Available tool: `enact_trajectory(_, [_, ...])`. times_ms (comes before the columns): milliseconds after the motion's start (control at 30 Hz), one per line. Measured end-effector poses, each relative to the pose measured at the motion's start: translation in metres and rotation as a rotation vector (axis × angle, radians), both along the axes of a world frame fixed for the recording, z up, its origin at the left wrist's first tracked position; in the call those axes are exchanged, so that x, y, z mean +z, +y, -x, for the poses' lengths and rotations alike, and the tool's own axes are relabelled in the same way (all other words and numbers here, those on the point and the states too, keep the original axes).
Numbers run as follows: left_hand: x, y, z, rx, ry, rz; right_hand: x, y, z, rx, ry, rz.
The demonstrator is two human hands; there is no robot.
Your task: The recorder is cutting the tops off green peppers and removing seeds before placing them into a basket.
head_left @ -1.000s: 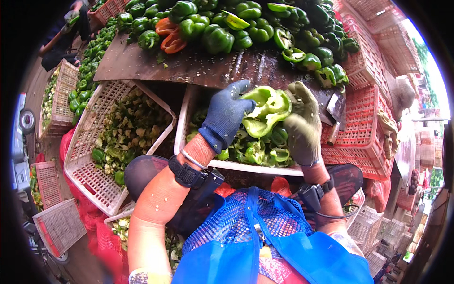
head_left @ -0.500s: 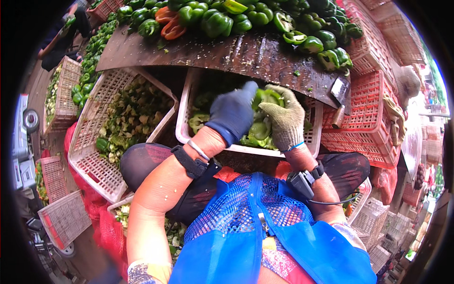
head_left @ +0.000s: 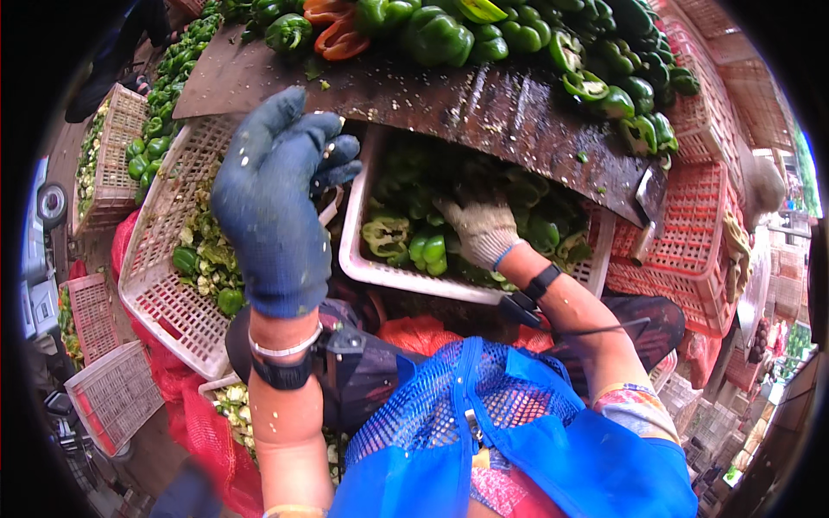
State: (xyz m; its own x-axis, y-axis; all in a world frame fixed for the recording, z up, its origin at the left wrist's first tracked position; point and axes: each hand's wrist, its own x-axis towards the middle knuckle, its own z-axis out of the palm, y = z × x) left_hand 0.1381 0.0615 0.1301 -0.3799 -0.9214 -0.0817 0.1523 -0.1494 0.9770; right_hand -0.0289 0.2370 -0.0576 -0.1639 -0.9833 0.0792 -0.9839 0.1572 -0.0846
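Note:
My left hand (head_left: 281, 198), in a blue glove dotted with pale seeds, is raised over the left crate. Its fingers are loosely bent and apart, and no object shows in them. My right hand (head_left: 484, 229), in a pale knit glove, reaches down into a white crate (head_left: 414, 282) of green peppers. The thumb points left, away from the other fingers, whose tips fade into shadow among the peppers. A cut green pepper (head_left: 386, 235) lies left of that hand, beside a green pepper piece (head_left: 428, 251).
A dark wet board (head_left: 414, 99) spans the far side, heaped with green peppers (head_left: 439, 36) and orange-red pieces (head_left: 335, 39). A broad-bladed knife (head_left: 649, 194) rests at its right edge. The left crate (head_left: 173, 319) holds pepper scraps; red crates (head_left: 673, 233) stand right.
My left hand has swung left and up, away from the right hand. My right hand has gone lower into the crate; the cut green pepper it held no longer shows in it.

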Motion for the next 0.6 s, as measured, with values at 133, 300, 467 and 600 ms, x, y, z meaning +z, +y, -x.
enact_trajectory(133, [0.005, -0.005, -0.004, 0.079, 0.011, -0.014, -0.023, -0.077, 0.053, -0.217, -0.119, -0.317])
enact_trajectory(300, [0.002, -0.005, 0.011, -0.011, -0.112, 0.062, -0.028, -0.091, 0.064, -0.355, -0.106, -0.356])
enact_trajectory(467, [-0.001, 0.001, 0.011, -0.073, -0.135, 0.098, 0.048, -0.038, 0.030, -0.249, -0.258, -0.446])
enact_trajectory(600, [0.003, 0.013, 0.017, -0.056, -0.058, 0.013, 0.022, 0.080, 0.090, -0.281, -0.016, -0.208])
